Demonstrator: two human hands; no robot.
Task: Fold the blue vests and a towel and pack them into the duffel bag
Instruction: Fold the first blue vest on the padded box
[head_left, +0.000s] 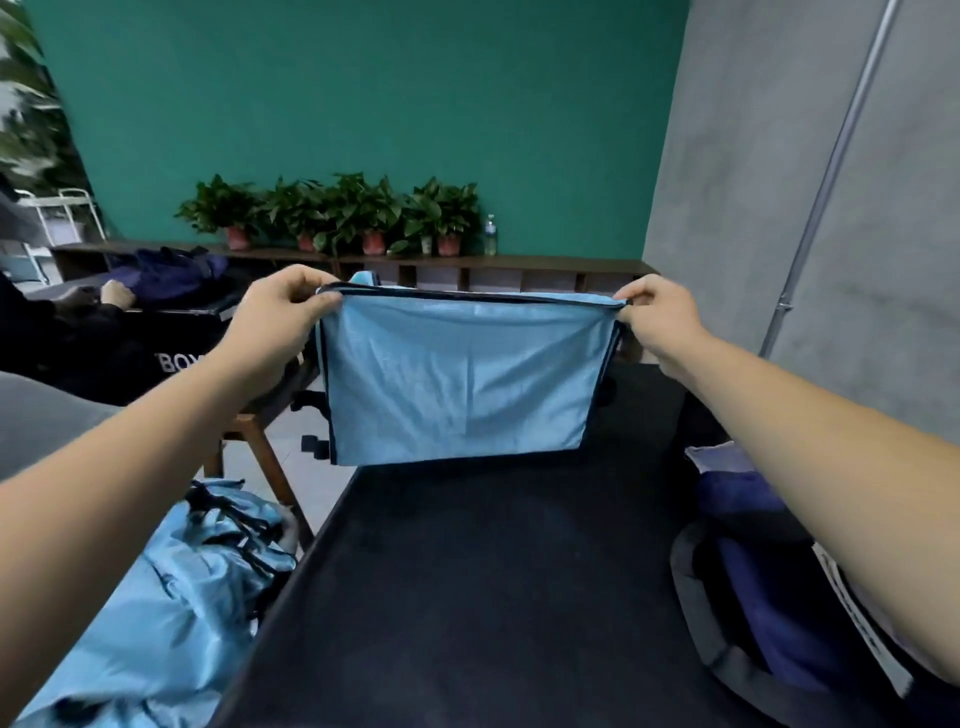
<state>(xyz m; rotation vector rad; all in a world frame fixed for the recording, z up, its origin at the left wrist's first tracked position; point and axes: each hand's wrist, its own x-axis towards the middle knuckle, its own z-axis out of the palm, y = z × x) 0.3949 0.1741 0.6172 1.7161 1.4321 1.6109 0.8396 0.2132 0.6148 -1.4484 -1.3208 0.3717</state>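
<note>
The left hand (283, 317) and the right hand (657, 317) each pinched a top corner of a light blue mesh vest with dark trim (462, 379), which hung folded above a black table (467, 597). More crumpled light blue vests (171, 597) lay left of the table, a dark blue duffel bag (769, 597) at its right.

Both hands (283, 312) (655, 318) and forearms (156, 441) are bare.

Middle of the dark table (493, 597) is wide open, loads of room. Far end is curtained off by the blue vest (457, 379) stretched between left hand (283, 312) and right hand (657, 317) (hem about at table level). The duffel bag (753, 597) crowds the right edge, a heap of blue vests (171, 597) the left.
</note>
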